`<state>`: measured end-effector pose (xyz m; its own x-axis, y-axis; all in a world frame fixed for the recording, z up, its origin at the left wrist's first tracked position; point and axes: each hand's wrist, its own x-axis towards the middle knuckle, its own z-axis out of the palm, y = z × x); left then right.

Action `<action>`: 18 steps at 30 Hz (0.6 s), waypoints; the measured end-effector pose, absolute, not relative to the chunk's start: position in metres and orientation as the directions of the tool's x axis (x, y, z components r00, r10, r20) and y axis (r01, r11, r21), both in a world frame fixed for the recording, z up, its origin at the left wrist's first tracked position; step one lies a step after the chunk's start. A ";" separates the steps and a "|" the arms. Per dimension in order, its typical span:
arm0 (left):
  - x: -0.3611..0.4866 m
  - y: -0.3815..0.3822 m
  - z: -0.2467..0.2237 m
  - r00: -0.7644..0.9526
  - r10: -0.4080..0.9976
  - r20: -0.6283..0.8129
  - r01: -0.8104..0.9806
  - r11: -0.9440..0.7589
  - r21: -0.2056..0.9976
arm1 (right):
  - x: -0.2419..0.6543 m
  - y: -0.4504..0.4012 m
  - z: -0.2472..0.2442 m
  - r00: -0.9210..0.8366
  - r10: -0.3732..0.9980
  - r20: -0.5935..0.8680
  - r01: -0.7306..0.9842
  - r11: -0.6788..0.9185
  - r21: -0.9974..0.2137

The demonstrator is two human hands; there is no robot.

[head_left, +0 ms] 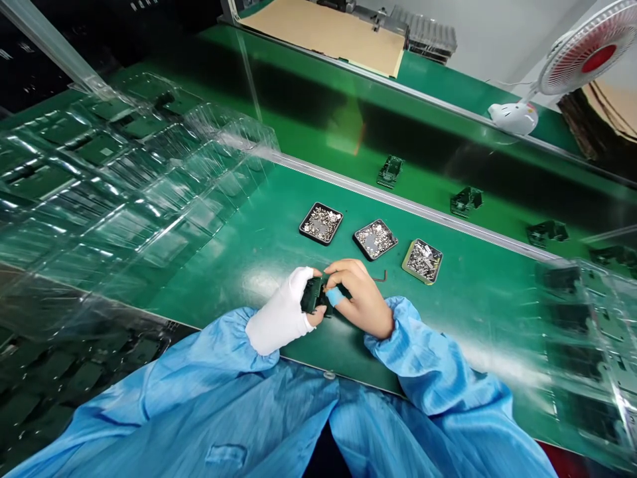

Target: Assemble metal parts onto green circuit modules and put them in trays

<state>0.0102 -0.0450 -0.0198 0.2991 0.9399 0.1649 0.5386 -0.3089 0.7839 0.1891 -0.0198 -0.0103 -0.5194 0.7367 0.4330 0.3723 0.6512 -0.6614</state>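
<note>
My left hand (283,312), in a white fingerless glove, holds a small green circuit board (312,296) between thumb and fingers. My right hand (359,297) is bent over the board's right side, its fingers pinched together, with blue tape on one finger. What those fingertips hold is too small to make out. Beyond my hands sit three small trays of shiny metal parts: a left one (321,223), a middle one (375,239) and a right one (423,261). A thin L-shaped tool (381,275) lies just past my right hand.
Clear plastic trays (124,172) with boards are stacked at left, and more trays (587,332) stand at right. Behind a metal rail (398,202), several boards, one here (391,171), lie on a green surface. A white fan (580,56) stands at back right.
</note>
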 end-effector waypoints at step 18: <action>0.005 -0.042 -0.023 0.390 0.897 0.210 0.554 -0.410 0.724 | 0.185 -0.020 -0.011 -0.475 0.790 0.389 0.410 0.589 -0.696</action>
